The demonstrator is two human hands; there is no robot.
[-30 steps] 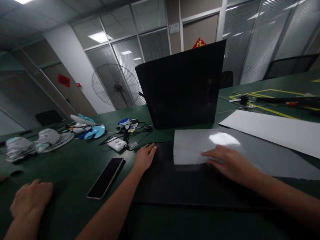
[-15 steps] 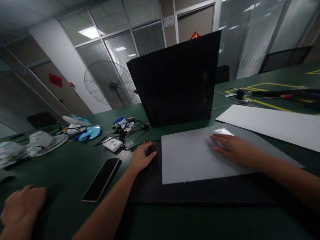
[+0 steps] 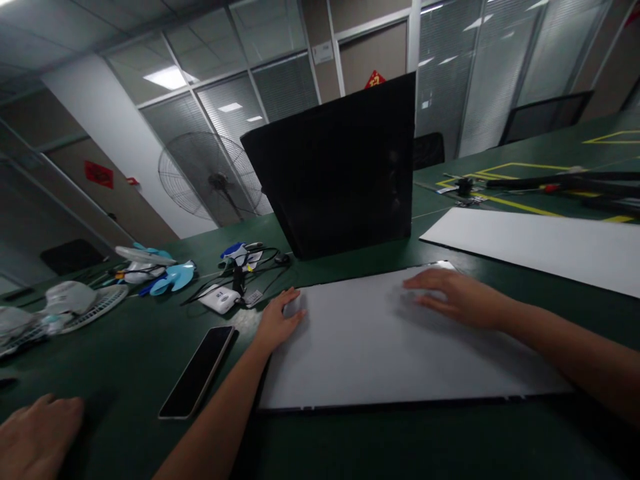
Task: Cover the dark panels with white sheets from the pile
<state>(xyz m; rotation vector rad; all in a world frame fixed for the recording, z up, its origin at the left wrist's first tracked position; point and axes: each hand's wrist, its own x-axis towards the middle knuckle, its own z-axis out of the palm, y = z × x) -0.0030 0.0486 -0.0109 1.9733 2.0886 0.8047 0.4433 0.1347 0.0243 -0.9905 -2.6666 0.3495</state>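
Note:
A flat light-grey sheet lies on the green table in front of me, covering a black panel whose thin edge shows along the near side. My right hand rests flat on the sheet's far right part, fingers stretched out. My left hand sits at the sheet's far left corner with its fingers loosely bent over the edge, holding nothing. A large black panel stands upright just behind the sheet.
A dark phone lies left of my left forearm. Another person's hand rests at the lower left. Cables and a white charger, fan parts and blue blades lie at the left. A white board lies at the right.
The grey sheet has slid left and toward me under my right hand until it covers the black panel. My left hand now touches its corner. The view has shifted slightly.

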